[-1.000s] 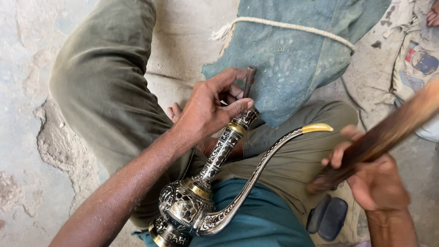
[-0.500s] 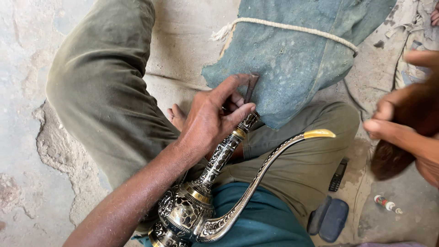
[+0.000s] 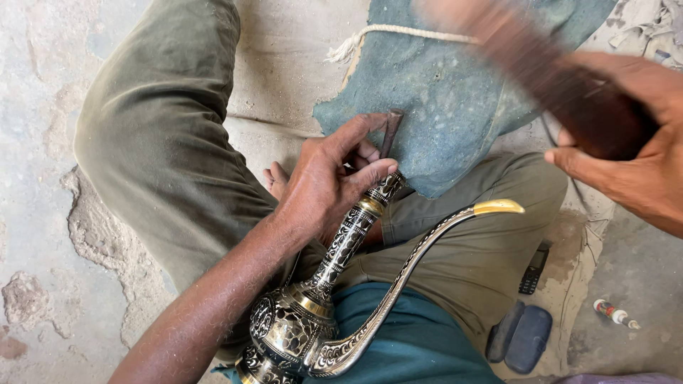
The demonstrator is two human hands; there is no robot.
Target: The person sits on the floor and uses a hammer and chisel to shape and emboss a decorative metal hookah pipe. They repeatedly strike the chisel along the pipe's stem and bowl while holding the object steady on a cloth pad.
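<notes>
An engraved brass ewer (image 3: 299, 327) with a long neck and a curved spout (image 3: 498, 207) lies across my lap. My left hand (image 3: 324, 178) grips a dark metal chisel (image 3: 390, 131) and holds it against the top of the ewer's neck (image 3: 384, 188). My right hand (image 3: 626, 160) is raised at the upper right, closed around a dark wooden mallet (image 3: 548, 78) that is blurred by motion.
I sit cross-legged on a cracked concrete floor (image 3: 35, 213). A blue-grey padded sack (image 3: 441, 107) with a rope lies ahead. A small phone (image 3: 533, 269), a dark case (image 3: 521, 338) and a small tube (image 3: 613, 313) lie at my right.
My right hand swung the mallet up from low at my right side to high at the upper right. The left hand, chisel and ewer stayed in place.
</notes>
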